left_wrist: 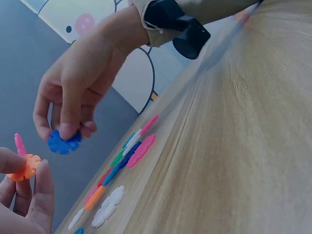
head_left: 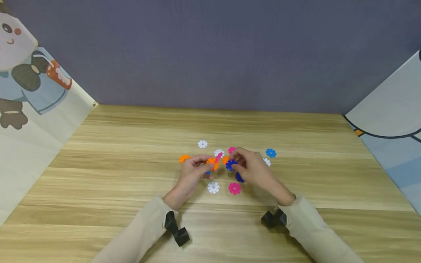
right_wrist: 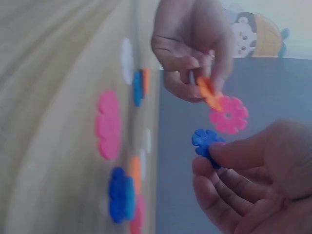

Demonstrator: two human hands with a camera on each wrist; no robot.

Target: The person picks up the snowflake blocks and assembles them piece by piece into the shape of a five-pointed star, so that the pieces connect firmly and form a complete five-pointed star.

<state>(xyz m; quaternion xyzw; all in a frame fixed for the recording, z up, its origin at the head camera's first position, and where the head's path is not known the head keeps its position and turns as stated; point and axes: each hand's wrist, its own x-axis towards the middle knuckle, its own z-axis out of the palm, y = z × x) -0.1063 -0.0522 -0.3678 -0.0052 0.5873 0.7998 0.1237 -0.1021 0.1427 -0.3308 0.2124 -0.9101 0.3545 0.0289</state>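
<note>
My left hand [head_left: 192, 175] pinches an orange notched disc [head_left: 212, 164] between thumb and fingers. A pink disc [head_left: 218, 157] is joined to the orange one at an angle; its round face shows in the right wrist view [right_wrist: 228, 115]. My right hand [head_left: 258, 171] pinches a dark blue disc [head_left: 231, 165] by its edge. In the left wrist view the blue disc [left_wrist: 64, 142] hangs from the thumb and fingers of my right hand [left_wrist: 83, 73], apart from the orange disc [left_wrist: 27, 167]. Both hands hold their pieces above the table.
On the wooden table [head_left: 98, 182] lie white discs [head_left: 202, 144], [head_left: 213, 187] near the hands, a pink disc [head_left: 234, 188] in front, a light blue disc [head_left: 271, 153] at the right and an orange disc [head_left: 184, 158] at the left. A dark panel [head_left: 217, 54] stands behind.
</note>
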